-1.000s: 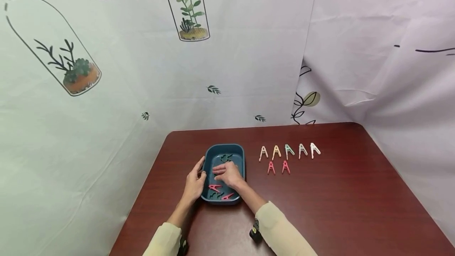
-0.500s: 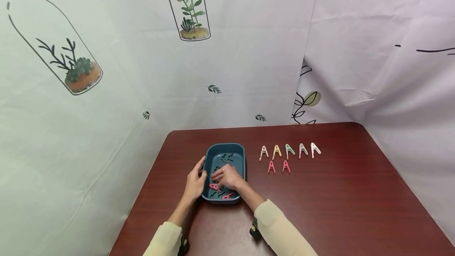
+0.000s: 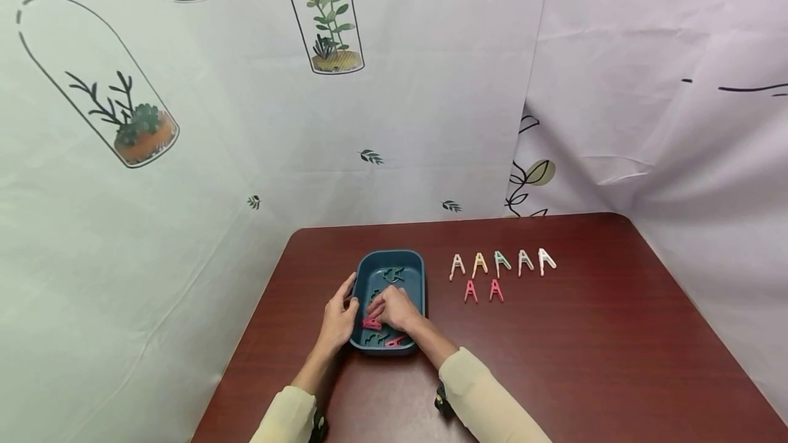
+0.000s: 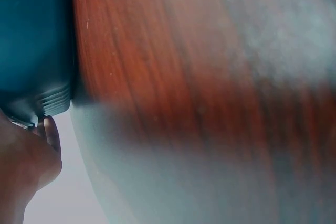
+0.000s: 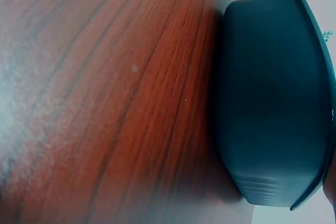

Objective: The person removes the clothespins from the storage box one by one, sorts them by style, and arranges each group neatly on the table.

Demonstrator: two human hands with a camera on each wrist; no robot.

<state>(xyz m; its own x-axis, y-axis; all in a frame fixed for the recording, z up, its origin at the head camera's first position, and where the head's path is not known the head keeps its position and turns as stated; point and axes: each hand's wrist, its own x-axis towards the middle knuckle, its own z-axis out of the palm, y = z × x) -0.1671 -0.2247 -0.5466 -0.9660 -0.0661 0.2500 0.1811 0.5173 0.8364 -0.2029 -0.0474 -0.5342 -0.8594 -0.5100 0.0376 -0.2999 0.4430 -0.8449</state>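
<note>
In the head view my left hand (image 3: 337, 316) holds the left side of the blue tray (image 3: 421, 272), thumb at the rim and fingers along the outer wall. My right hand (image 3: 397, 308) reaches down into the tray, its fingertips pinching a pink clothespin (image 3: 371, 324) near the left wall. Below that lie a second pink clothespin (image 3: 395, 341) and dark green clips (image 3: 373, 339). Another dark green clip (image 3: 392, 275) lies at the tray's far end, and one more is partly hidden by my right hand. Both wrist views show mostly the tray's outer wall (image 5: 273, 93).
To the right of the tray on the red-brown table (image 3: 585, 333), several pale clothespins (image 3: 501, 262) stand in a row, with two pink clothespins (image 3: 470, 290) (image 3: 495, 290) below them. A white patterned cloth (image 3: 425, 108) hangs behind the table.
My right hand has moved toward the near end of the tray and onto the pink clothespin, which has turned under its fingers. My left hand has stayed at the tray's side.
</note>
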